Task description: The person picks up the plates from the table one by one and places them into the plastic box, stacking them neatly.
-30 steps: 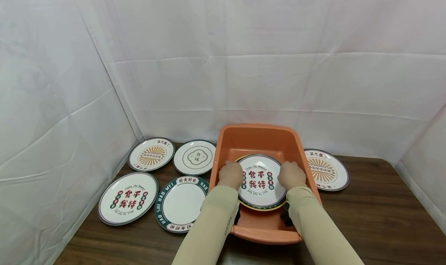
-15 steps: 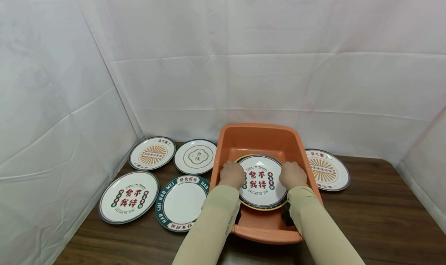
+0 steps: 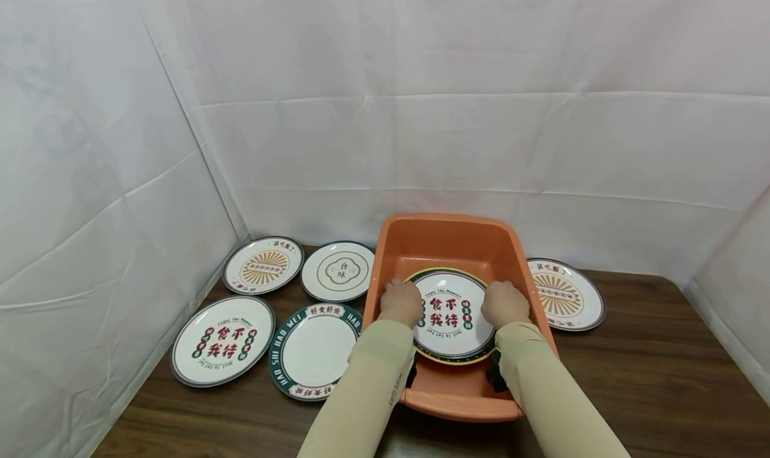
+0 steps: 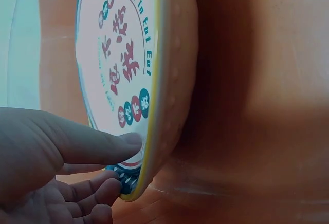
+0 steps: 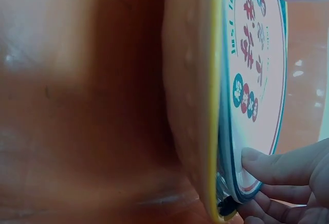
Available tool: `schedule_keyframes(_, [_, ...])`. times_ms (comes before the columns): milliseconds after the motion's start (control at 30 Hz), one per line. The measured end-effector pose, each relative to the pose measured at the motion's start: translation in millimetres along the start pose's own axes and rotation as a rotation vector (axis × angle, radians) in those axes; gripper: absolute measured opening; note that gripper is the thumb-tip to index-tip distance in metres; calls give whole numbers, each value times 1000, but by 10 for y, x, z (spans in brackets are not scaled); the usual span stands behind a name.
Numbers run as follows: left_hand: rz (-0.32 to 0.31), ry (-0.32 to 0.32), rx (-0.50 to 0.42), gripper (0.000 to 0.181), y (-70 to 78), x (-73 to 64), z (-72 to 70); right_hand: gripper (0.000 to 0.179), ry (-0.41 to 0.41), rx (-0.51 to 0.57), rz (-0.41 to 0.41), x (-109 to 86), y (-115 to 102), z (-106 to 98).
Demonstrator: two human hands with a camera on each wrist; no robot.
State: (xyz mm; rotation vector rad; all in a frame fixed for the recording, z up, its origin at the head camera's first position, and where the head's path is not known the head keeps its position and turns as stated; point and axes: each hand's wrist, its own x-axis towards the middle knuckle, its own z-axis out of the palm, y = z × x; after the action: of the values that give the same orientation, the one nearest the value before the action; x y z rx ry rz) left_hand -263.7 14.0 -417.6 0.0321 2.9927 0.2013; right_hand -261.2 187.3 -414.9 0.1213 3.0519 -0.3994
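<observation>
A white plate [image 3: 446,317] with red characters lies over a yellow-rimmed dish [image 5: 213,100] inside the orange basin [image 3: 466,408]. In the head view my left hand [image 3: 400,303] holds the plate's left edge, and my right hand [image 3: 505,304] the opposite edge. The left wrist view has the thumb pressing on the plate's face, with curled fingers at its rim. On the other side, the right thumb rests on the face while the fingers go under the blue edge. Some of the dish's dark patterned band shows around the plate; most of its inside is hidden.
Left of the basin lie several plates: a sunburst plate [image 3: 263,265], a plain-centred one [image 3: 338,272], a red-lettered one [image 3: 222,341] and a green-rimmed one [image 3: 315,351]. Another sunburst plate [image 3: 565,294] is at the right. White cloth walls [image 3: 457,144] surround the wooden table [image 3: 637,378].
The white plate has shifted slightly over the yellow-rimmed dish, whose dark band shows more along the far edge. Both hands keep their grip in nearly the same place.
</observation>
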Motion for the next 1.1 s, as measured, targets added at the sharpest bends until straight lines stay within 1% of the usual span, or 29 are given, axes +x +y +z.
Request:
schedule_keyframes(133, [-3,-23,1,40,-1,-9,-1,14,1,-2,0,5,-5,15])
schedule_keyframes(300, [-3,-42,-4,38,1,-14,-4,13,17,17,4,0,-5,16])
schedule_keyframes(400, [5,-31,7,37,4,-25,-9,11,24,33,1,-5,-4,12])
schedule_keyframes(500, [14,-19,26,36,5,-38,-19,9,16,45,0,-8,-5,7])
schedule_keyframes(667, [17,-11,30,38,5,-39,-23,9,1,50,6,4,-3,5])
schedule_keyframes(867, [22,-4,9,38,2,-51,-29,10,-13,57,14,16,-3,11])
schedule_keyframes(1000, [30,2,-9,35,3,-62,-42,10,-22,89,25,10,-11,-22])
schedule_keyframes(1100, [24,-1,-31,33,10,-68,-59,12,-22,123,15,5,-21,-70])
